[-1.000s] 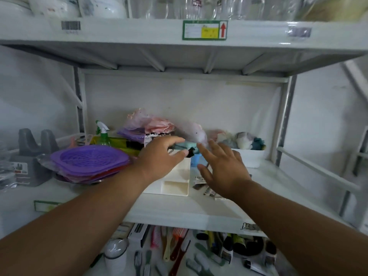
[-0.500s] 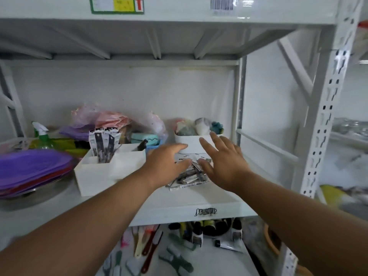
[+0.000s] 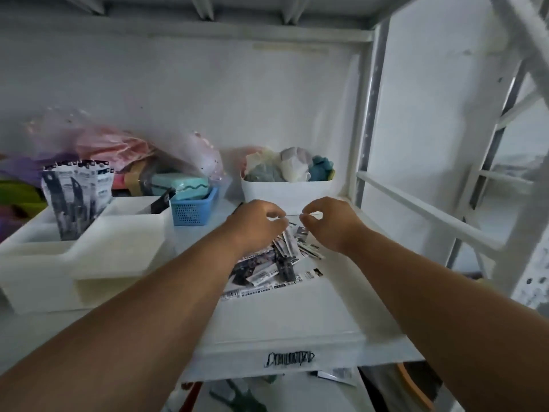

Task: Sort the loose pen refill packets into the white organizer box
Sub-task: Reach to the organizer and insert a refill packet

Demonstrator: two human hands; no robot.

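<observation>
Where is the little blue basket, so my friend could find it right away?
Look at the white shelf with the white organizer box on its left. Just behind the box's right corner, against the back wall, sits the blue basket. It is the only blue, mesh-sided container there, holding a mint-green case; the bin to its right is plain white.
</observation>
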